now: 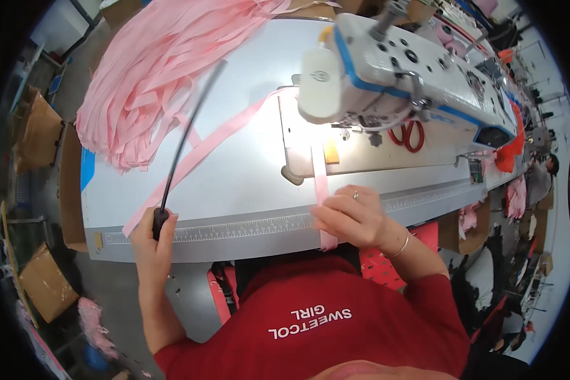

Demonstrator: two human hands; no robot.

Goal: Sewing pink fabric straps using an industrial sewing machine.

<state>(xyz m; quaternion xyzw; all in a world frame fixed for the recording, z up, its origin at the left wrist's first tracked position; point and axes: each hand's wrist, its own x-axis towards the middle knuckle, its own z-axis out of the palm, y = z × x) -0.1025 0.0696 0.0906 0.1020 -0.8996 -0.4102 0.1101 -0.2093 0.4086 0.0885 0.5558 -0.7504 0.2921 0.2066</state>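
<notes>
My left hand (151, 244) is closed round the black handle of a long thin dark rod (182, 142), which points up and away over the table. Beside that hand lies the end of a pink fabric strip (218, 135); the strip runs diagonally up to the sewing machine (386, 73). From under the machine's head a pink strip (320, 177) comes toward me, and my right hand (351, 218) pinches it near the table's front edge. Its end hangs just below my fingers. Whether both lengths are one strip is hidden under the machine head.
A big heap of pink strips (149, 82) covers the table's far left. Red-handled scissors (408, 136) lie on the machine bed, right of the needle area. A printed ruler (253, 227) follows the front edge. Cardboard boxes (47, 285) stand on the floor at left.
</notes>
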